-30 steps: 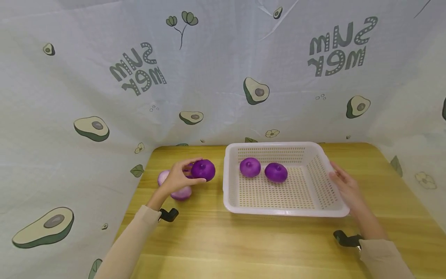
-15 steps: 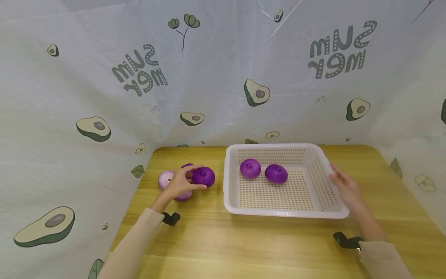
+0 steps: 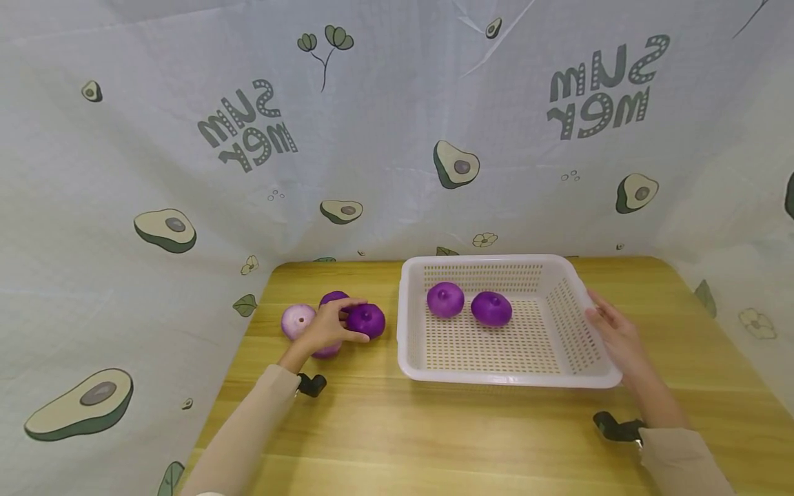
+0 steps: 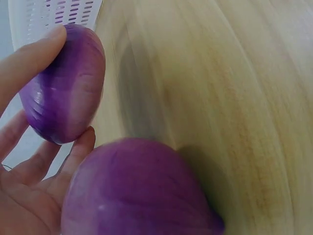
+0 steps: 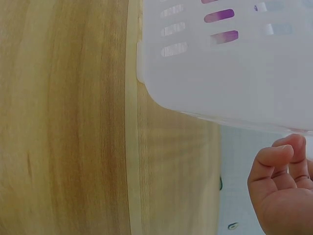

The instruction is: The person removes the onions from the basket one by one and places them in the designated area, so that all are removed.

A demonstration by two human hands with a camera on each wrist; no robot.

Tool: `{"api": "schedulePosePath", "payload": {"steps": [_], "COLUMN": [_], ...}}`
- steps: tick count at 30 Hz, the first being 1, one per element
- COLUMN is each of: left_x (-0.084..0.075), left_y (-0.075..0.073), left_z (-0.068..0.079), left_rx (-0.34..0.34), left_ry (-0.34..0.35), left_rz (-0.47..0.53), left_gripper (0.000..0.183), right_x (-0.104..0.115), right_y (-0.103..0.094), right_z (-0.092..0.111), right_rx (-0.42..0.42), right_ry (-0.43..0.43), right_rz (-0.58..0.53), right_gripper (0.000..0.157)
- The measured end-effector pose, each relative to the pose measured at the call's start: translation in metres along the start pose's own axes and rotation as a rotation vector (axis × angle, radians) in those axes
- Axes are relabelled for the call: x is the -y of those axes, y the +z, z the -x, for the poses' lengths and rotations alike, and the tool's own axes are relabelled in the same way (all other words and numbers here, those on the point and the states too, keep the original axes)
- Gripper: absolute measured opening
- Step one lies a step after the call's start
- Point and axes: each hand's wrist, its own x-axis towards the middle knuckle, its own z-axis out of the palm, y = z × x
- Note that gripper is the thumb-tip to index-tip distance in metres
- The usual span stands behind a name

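Observation:
My left hand (image 3: 325,325) holds a purple onion (image 3: 366,322) between thumb and fingertips, left of the white basket. In the left wrist view the held onion (image 4: 73,88) is close over the table, its shadow beside it. A second onion (image 4: 142,191) fills the bottom of that view. Around my left hand are a pale onion (image 3: 299,320), one partly hidden under the wrist (image 3: 327,350), and a dark one behind the fingers (image 3: 333,297). My right hand (image 3: 620,337) grips the right rim of the slotted white basket (image 3: 509,377), fingers bent at its edge (image 5: 279,156).
Two purple onions, a left one (image 3: 445,300) and a right one (image 3: 491,309), lie in the basket's left half. The wooden table (image 3: 434,441) runs back to a white curtain (image 3: 384,138) printed with avocados. Black camera mounts sit on both wrists.
My left hand has lowered the held onion toward the table, slightly to the right. More of the pale onion and the dark one behind now show. My right hand and the basket stay put.

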Motion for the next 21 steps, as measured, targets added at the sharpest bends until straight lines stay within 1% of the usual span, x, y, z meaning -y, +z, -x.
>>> {"api": "schedulePosePath", "payload": {"steps": [6,9,16,21], "left_x": [0.0015,0.0014,0.0031,0.0042], "left_y": [0.0041,0.0055,0.0078,0.0091], "left_z": [-0.0045,-0.0050,-0.0062,-0.0071], "left_rx": [0.053,0.072,0.083,0.096], "left_ry": [-0.032,-0.039,-0.022,-0.012], "left_rz": [-0.003,-0.019,-0.075,-0.076], "left_gripper": [0.073,0.073,0.071,0.072], "right_x": [0.0006,0.0011,0.0014,-0.0020], "right_y": [-0.0006,-0.0002,-0.0001,-0.0009], "right_z": [-0.0002,0.0004,0.0011,0.0008], "right_rx": [0.011,0.011,0.011,0.015], "right_ry": [-0.006,-0.004,-0.001,-0.037], "right_rz": [-0.075,-0.082,-0.062,-0.111], "right_gripper": [0.062,0.062,0.062,0.060]}}
